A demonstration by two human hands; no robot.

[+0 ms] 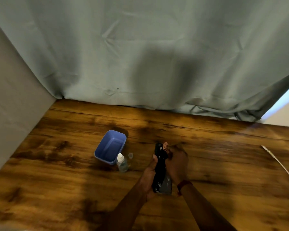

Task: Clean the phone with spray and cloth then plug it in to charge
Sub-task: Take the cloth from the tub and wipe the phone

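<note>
The phone [168,184] is sitting between the two hands, raised just above the wooden table [57,164]. Only its grey lower end is showing, since the black cloth [159,164] is draped along most of its length. The cloth is carrying small white marks, but they are too blurred to read as writing. The left hand [148,175] is gripping the phone from its left edge, with the thumb lying up along the cloth. The right hand [177,164] is curling over the cloth from the other side and pressing it against the phone. A red band [183,184] is circling the right wrist. The top of the cloth is sticking out beyond the fingertips of both hands, on the far side of the grip. Just to the left of the grip, apart from the left hand, a clear spray bottle [122,162] with a white top is standing upright; no label can be read on it. A small clear cap [130,155] is sitting just beside the bottle, between it and the grip. Beyond the bottle, further left of the grip, a blue tub [110,146] is resting close against it. Well away to the right of the grip, a white cable [280,165] is lying across the table and running off the right edge of the view. A grey-green curtain [140,47] is hanging behind the table's far edge.
</note>
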